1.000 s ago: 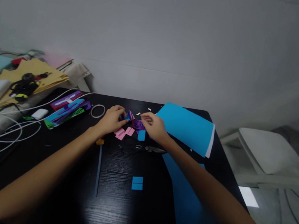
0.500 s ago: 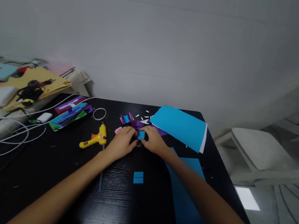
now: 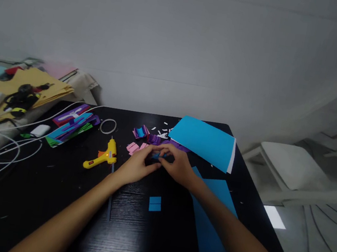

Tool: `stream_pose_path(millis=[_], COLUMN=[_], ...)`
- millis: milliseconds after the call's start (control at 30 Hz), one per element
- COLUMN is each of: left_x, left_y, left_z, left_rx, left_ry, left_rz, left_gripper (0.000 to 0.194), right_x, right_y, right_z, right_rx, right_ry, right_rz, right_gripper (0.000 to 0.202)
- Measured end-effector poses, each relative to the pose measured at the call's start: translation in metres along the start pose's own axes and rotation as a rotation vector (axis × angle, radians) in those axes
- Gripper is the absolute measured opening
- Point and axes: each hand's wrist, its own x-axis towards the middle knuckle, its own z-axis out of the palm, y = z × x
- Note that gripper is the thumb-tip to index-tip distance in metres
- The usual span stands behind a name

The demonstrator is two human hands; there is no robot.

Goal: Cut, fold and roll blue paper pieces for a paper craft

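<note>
My left hand and my right hand meet at the middle of the black table, fingertips close together. Between them is a small blue paper piece, mostly hidden by the fingers of both hands. Nearer to me lies a blue square with a line across its middle. Pink folded pieces are just beyond my left hand, with purple pieces and a multicoloured folded piece behind them. White scraps are scattered at the back.
A yellow glue gun lies left of my left hand, near a coiled ring. Blue sheets are at the back right, another under my right forearm. Coloured strips and white cables lie left.
The blue piece was showing flat between my fingers; now my fingertips have come together over it and cover most of it. The view has shifted slightly, and more of the pink pieces shows.
</note>
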Motion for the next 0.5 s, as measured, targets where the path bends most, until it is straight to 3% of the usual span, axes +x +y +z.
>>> stream_pose_path(millis=[133, 367, 500], left_x=[-0.003, -0.01, -0.011], left_y=[0.005, 0.004, 0.007], left_z=[-0.005, -0.009, -0.016], left_rx=[-0.168, -0.036, 0.035], left_ry=[-0.024, 0.011, -0.055], left_rz=[-0.066, -0.066, -0.064], left_gripper=[0.037, 0.008, 0.007], right_x=[-0.007, -0.015, -0.015], right_y=[-0.01, -0.005, 0.005], right_z=[-0.004, -0.003, -0.003], right_rx=[-0.031, -0.132, -0.165], right_ry=[-0.032, -0.09, -0.104], right_rz=[-0.03, -0.069, -0.115], right_gripper=[0.038, 0.034, 0.026])
